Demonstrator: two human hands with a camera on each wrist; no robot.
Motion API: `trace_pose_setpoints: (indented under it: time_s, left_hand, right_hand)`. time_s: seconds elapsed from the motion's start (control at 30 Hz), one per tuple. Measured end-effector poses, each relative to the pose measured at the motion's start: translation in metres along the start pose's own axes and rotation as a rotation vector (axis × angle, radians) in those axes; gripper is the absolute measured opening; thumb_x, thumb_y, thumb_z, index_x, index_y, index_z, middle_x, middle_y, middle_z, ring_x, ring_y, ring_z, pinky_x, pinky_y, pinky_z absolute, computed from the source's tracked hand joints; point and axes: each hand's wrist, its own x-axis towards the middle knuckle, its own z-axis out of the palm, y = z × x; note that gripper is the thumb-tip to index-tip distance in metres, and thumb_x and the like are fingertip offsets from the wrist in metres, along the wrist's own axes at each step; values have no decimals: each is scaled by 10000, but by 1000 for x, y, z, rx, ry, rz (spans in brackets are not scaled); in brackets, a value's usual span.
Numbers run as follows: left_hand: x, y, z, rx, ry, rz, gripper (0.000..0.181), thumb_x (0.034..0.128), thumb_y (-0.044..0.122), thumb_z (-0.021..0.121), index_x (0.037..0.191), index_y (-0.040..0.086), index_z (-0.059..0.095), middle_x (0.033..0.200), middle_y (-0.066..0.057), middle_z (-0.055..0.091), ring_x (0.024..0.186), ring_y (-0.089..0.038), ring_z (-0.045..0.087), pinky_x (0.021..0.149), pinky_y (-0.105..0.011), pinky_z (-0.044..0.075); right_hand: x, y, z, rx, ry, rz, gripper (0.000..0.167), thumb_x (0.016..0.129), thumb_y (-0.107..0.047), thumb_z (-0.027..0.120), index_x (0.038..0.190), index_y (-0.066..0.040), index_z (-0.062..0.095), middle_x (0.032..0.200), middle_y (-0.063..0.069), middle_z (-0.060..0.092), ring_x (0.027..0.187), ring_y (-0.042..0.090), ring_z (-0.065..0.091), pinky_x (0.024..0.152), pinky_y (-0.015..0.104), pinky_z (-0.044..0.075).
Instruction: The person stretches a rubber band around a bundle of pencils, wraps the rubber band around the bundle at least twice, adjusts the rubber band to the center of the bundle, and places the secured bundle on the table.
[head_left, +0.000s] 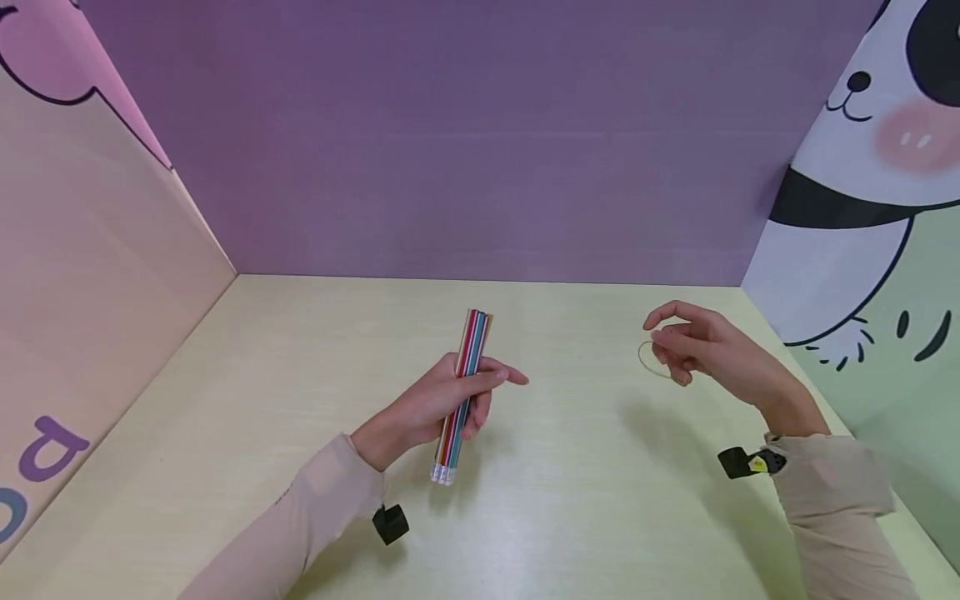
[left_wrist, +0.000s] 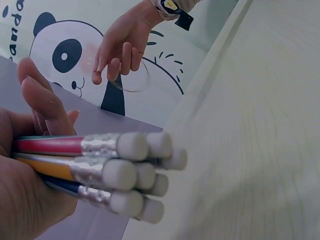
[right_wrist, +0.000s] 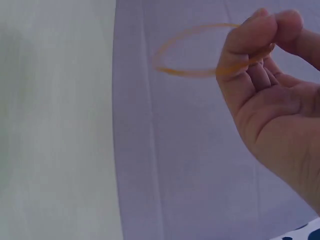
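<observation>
Purple wall (head_left: 480, 142) behind pale table (head_left: 225, 400)

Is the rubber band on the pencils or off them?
Off: the rubber band is a loose loop held by the right hand, apart from the pencils.

A walled-in space, done up like a playroom: pale bench (head_left: 570, 508) hemmed in on three sides, plain purple wall (head_left: 480, 142) dead ahead, pinkish wall (head_left: 97, 267) with rounded letters (head_left: 66, 434) on the left, and over on the right, a huge cartoon panda (head_left: 847, 162)! Home or school, can't tell.
</observation>
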Motion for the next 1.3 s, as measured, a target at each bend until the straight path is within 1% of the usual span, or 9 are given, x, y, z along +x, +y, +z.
trace_pose_setpoints:
  time_s: [0.1,0.27,0.43,0.53,0.6,0.73,0.87,0.97,1.3]
  left_hand:
    - [0,-1,1,-7,-1,0,325,1005,195,586,1206,-57,626,510,-14,529,378,-119,465,415,-253,395]
    - [0,-2,3,-9,-14,-3,327,1004,191,586,1204,-65,622,511,-12,529,381,-115,463,418,-249,399]
    - [-2,-2,3,2,-6,-15,318,1005,192,587,1197,-58,628,519,-11,531,387,-113,467,420,-246,408]
    - [-4,-2,3,12,5,-24,310,1002,197,592,1191,-45,636,525,-15,531,393,-116,469,422,-246,410]
    - [-6,-2,3,21,11,-27,298,1000,201,595,1181,-30,646,528,-18,531,394,-119,470,424,-246,412]
    - [-8,-2,3,29,19,-30,268,998,205,597,1159,2,665,530,-21,531,389,-120,470,422,-244,410]
    - [-9,-3,5,34,29,-35,258,1000,201,592,1149,5,668,532,-20,532,390,-116,470,423,-243,413]
    - [-9,-4,7,47,39,-53,260,1004,201,591,1148,-2,665,538,-26,541,395,-118,487,428,-250,431]
    - [-9,-7,23,217,1,-68,208,1017,232,587,1096,70,692,549,-97,581,393,-163,540,410,-278,476]
  right_hand:
    - [4,6,4,50,-2,-38,243,1072,-106,425,1309,-66,468,916,109,625,592,229,474,605,348,468]
    - [10,12,13,140,-27,-131,586,1036,76,319,1558,-186,274,1204,159,649,559,237,498,506,363,443]
    - [17,5,26,167,38,-175,742,1005,62,484,1600,-259,179,1352,171,592,498,241,552,397,344,370]
    - [21,-1,34,153,190,-145,659,974,-28,615,1519,-252,320,1355,120,607,528,266,630,432,319,473]
    - [22,-3,37,148,276,-111,445,959,-90,663,1351,-151,462,1286,87,658,557,290,665,500,335,547]
    - [24,-5,42,77,327,-75,231,980,-196,652,1099,-4,605,1174,18,714,589,303,690,544,343,572]
    - [24,-5,47,-64,290,-83,344,1019,-256,586,1315,-85,626,1319,5,638,669,262,723,531,334,559]
    - [23,-8,53,-124,251,-92,458,1009,-248,604,1453,-179,515,1449,44,529,816,249,745,651,363,597]
    - [14,-24,73,-168,255,-46,556,871,-254,789,1383,-266,571,1381,-47,571,971,203,721,813,353,577]
